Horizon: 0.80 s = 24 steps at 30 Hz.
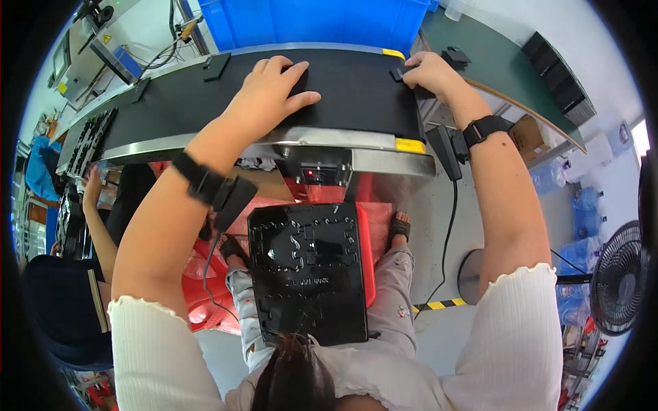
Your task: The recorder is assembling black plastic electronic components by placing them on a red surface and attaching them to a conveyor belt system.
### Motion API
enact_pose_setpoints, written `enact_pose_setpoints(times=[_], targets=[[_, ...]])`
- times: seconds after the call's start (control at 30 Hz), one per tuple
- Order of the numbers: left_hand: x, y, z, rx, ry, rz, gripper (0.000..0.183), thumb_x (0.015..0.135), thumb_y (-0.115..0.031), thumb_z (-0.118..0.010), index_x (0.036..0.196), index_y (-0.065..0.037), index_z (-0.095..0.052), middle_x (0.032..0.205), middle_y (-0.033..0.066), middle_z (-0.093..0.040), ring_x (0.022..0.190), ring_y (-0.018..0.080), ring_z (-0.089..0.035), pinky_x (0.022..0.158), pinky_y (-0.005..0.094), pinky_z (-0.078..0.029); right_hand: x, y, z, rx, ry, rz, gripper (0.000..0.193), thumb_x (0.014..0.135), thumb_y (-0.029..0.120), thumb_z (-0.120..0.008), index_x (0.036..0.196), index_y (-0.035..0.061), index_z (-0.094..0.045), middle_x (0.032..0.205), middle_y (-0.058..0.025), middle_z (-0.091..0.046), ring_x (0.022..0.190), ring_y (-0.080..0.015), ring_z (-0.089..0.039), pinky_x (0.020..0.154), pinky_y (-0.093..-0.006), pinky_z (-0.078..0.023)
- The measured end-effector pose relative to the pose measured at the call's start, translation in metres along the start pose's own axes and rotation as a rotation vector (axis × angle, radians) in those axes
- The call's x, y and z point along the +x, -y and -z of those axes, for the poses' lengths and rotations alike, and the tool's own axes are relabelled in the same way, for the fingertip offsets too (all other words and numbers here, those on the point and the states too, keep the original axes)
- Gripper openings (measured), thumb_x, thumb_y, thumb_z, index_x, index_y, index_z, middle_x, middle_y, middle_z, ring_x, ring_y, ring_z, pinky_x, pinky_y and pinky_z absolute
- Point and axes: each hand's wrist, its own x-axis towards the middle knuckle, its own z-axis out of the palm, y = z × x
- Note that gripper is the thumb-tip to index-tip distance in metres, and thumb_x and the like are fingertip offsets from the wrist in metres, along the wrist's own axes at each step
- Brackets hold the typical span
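Observation:
My left hand (269,92) rests over the black conveyor belt (349,89) with its thumb and fingers apart. A dark patch shows between thumb and fingers; I cannot tell whether it is a part or shadow. At the belt's right end my right hand (430,74) is closed, fingertips at a small black piece (397,74) that lies at the belt's surface. A black moulded plastic tray (312,308), with recessed outlines and empty hollows, lies across my lap. Further left on the belt are flat black pieces (216,68), each apart from my hands.
A large blue bin (312,24) stands behind the belt. To the right is a green table (473,51) with dark stacked trays (558,75). Another person's arm (99,219) reaches toward a black tray (89,140) at the belt's left. A fan (619,277) stands at right.

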Motion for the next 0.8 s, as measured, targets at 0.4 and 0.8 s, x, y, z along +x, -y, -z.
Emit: enact_pose_setpoints(times=[0.4, 0.8], targets=[[-0.199, -0.084, 0.013, -0.199, 0.256, 0.030, 0.063, 0.074, -0.039, -0.066, 0.123, -0.002, -0.049, 0.122, 0.0178, -0.046, 0.112, 0.0347, -0.044, 0.092, 0.0454, -0.037, -0.227, 0.071, -0.121, 0.365, -0.214, 0.300, 0.045, 0.073, 0.002, -0.062, 0.116, 0.0010, -0.053, 0.108, -0.0128, -0.054, 0.104, -0.0255, -0.053, 0.091, -0.0351, -0.042], [-0.268, -0.114, -0.016, -0.048, 0.407, 0.143, 0.047, 0.091, -0.024, -0.048, 0.132, -0.002, -0.040, 0.144, 0.0151, -0.028, 0.134, 0.0302, -0.026, 0.107, 0.0519, -0.020, -0.288, 0.013, -0.210, -0.207, 0.118, 0.791, 0.047, 0.078, 0.006, -0.053, 0.123, -0.0036, -0.047, 0.137, -0.0230, -0.037, 0.129, -0.0379, -0.034, 0.105, -0.0440, -0.031]])
